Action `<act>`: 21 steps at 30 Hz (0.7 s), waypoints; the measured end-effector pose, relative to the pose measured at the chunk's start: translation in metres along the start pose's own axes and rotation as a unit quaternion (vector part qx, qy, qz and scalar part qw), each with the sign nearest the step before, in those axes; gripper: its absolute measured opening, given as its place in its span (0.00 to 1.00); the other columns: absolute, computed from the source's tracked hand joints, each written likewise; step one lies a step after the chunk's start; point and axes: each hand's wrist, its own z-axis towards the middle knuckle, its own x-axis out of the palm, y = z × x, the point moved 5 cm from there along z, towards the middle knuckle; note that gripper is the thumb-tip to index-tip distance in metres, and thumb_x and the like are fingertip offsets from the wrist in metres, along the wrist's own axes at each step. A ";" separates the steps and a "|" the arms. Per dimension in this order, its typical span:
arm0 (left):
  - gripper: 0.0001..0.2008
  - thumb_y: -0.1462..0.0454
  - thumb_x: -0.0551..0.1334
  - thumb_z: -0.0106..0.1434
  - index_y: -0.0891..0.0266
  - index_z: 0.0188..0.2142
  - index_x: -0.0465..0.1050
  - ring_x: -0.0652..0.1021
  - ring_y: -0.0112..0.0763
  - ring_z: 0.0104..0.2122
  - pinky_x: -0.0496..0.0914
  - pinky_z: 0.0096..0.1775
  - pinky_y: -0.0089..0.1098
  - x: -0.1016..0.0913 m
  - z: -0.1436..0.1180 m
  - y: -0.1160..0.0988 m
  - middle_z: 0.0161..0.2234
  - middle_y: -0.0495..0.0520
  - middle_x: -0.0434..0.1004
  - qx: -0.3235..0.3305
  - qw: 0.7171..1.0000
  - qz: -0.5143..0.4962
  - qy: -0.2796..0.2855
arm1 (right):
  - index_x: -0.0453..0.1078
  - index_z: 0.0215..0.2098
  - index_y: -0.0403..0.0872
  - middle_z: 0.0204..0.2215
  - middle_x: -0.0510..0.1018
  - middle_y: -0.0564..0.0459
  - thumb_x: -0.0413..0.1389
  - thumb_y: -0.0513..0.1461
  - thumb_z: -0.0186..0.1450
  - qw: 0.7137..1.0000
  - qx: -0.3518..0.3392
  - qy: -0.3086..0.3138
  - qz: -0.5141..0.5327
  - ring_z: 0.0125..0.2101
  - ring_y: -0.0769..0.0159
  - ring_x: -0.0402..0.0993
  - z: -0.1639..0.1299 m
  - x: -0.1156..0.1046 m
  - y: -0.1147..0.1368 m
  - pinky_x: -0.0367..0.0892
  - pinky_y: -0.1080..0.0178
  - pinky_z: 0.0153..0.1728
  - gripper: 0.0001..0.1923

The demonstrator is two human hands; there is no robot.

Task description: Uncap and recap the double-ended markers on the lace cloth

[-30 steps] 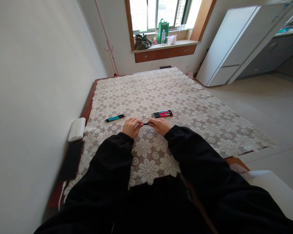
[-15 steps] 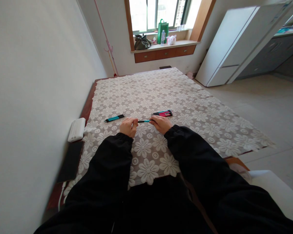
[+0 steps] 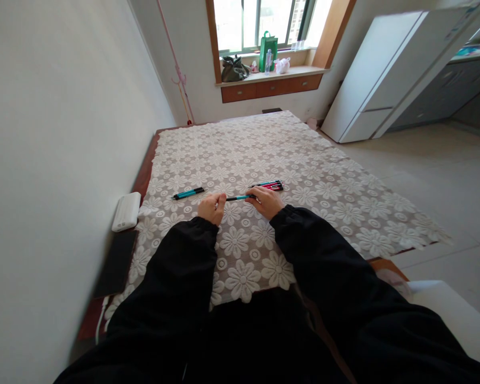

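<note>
Gripping a teal pen at both ends, the left hand and right hand appear mid-assembly above the tablecloth; seating the parts next calls for straight alignment.

bright window backlight, edges warped, sharp.

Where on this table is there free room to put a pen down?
The lace cloth is bare beyond the pile of pens, toward the window, and right of the right hand. It is crowded between the single pen, the left hand and the pile.
</note>
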 end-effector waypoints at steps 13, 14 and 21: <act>0.25 0.48 0.46 0.70 0.59 0.21 0.55 0.62 0.28 0.21 0.56 0.26 0.30 -0.004 0.000 0.015 0.18 0.47 0.56 -0.087 0.985 -0.132 -0.066 | 0.73 0.41 0.48 0.34 0.78 0.51 0.54 0.45 0.70 0.998 0.052 -0.019 -0.018 0.34 0.65 0.72 0.001 -0.005 -0.006 0.61 0.64 0.36 0.10; 0.25 0.48 0.47 0.70 0.59 0.21 0.56 0.62 0.28 0.21 0.55 0.26 0.30 -0.005 -0.001 0.015 0.18 0.47 0.56 -0.093 0.984 -0.136 -0.072 | 0.73 0.41 0.48 0.34 0.78 0.51 0.54 0.45 0.70 0.998 0.057 -0.020 -0.021 0.33 0.64 0.72 0.001 -0.005 -0.006 0.61 0.64 0.36 0.10; 0.26 0.48 0.48 0.67 0.59 0.18 0.55 0.62 0.27 0.19 0.59 0.26 0.30 -0.002 0.001 0.021 0.16 0.47 0.57 -0.140 0.969 -0.180 -0.092 | 0.73 0.40 0.48 0.34 0.78 0.51 0.53 0.44 0.71 0.999 0.042 -0.019 -0.008 0.34 0.64 0.72 0.001 -0.006 -0.004 0.61 0.64 0.36 0.10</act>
